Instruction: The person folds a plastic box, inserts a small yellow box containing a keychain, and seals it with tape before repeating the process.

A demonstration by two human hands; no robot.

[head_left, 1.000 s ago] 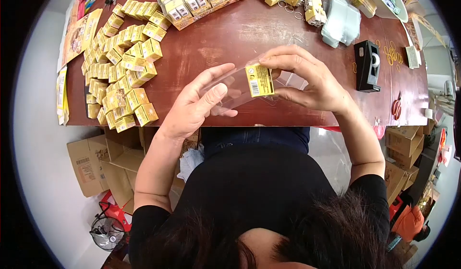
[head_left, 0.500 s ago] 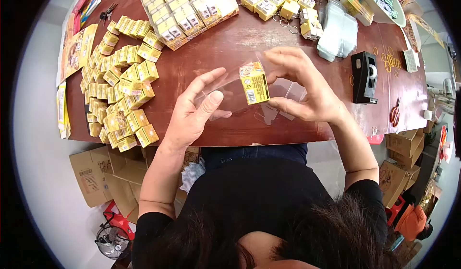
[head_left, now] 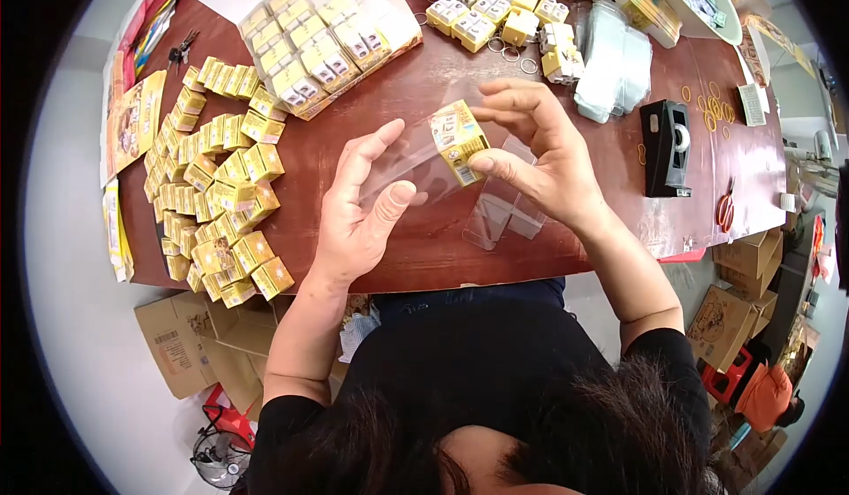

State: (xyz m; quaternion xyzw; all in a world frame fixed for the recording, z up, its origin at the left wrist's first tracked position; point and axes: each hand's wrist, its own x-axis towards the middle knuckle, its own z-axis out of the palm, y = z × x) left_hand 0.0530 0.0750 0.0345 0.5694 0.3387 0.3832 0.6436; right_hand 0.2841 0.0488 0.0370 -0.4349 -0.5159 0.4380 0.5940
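Observation:
My right hand point(head_left: 550, 170) grips a small yellow printed box point(head_left: 456, 133) between thumb and fingers, its picture side and barcode side showing. Facing it, my left hand point(head_left: 352, 203) curls around a clear plastic case point(head_left: 402, 166), thumb and fingers on either side of its walls. The yellow box overlaps the right end of this case in the view. Below my right hand, flat clear plastic pieces point(head_left: 502, 217) lie on the dark red table point(head_left: 398, 261).
Many similar yellow boxes point(head_left: 225, 168) cover the table's left side. A display carton point(head_left: 332, 49) of packed cubes stands at the back, beside yellow keyring cubes point(head_left: 473, 31). Flattened clear sleeves point(head_left: 615, 62), a tape dispenser point(head_left: 668, 146), rubber bands point(head_left: 710, 110) and scissors point(head_left: 725, 210) are at right.
The yellow box has tilted and now shows more of its picture side. My right thumb has moved up onto its lower right edge. The whole view has shifted slightly.

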